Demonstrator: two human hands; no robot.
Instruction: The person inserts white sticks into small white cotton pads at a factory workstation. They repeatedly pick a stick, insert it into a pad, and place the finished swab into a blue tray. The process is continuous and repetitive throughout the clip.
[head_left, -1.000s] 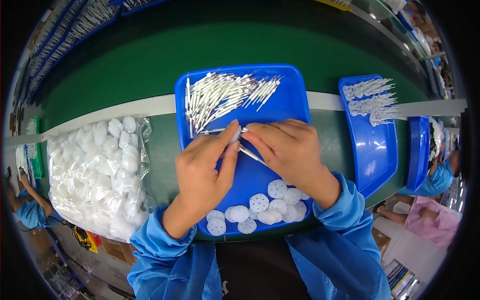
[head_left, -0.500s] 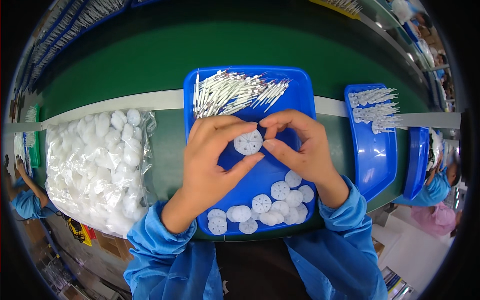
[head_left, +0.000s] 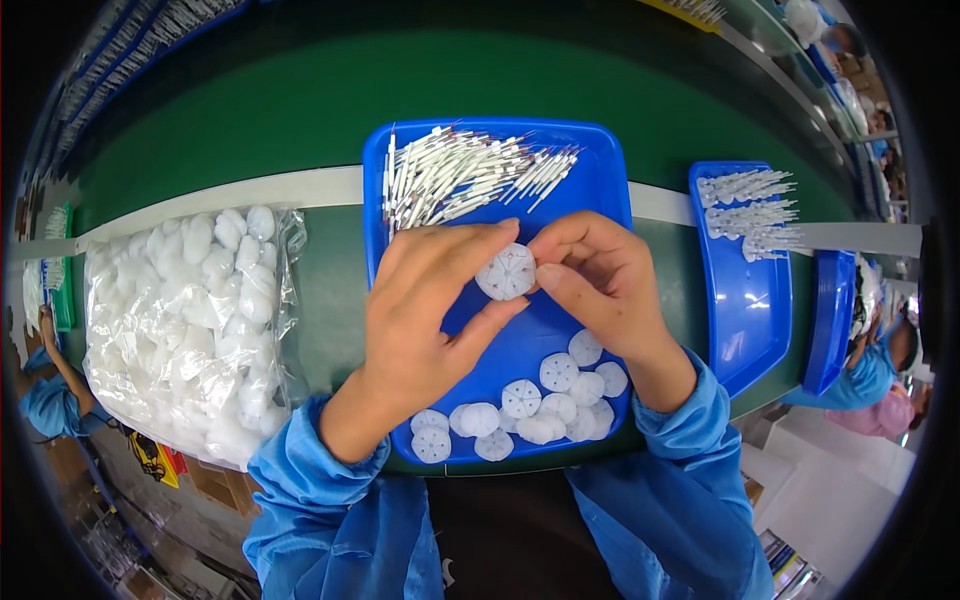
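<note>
Above the middle of a blue tray (head_left: 470,322), a round translucent white plastic disc (head_left: 505,272) faces up, marked with radial lines and small holes. My left hand (head_left: 415,295) is closed around it, thumb at its lower edge and fingers at its upper edge. At the disc's right edge, my right hand (head_left: 605,285) pinches with thumb and forefinger. Similar discs (head_left: 558,371) lie loosely at the near end of the tray, some overlapping. A heap of thin white sticks (head_left: 450,180) with dark or reddish tips fills the far end.
Left of the tray lies a clear bag (head_left: 185,335) stuffed with white discs. To the right, another blue tray (head_left: 740,340) holds rows of white spiky assemblies (head_left: 750,210). More trays line the green table (head_left: 330,100). Co-workers in blue sleeves are at both sides.
The disc has shifted slightly right and up, turning a little in my fingers. My right fingertips have closed in on its right edge. The view has shifted slightly.
</note>
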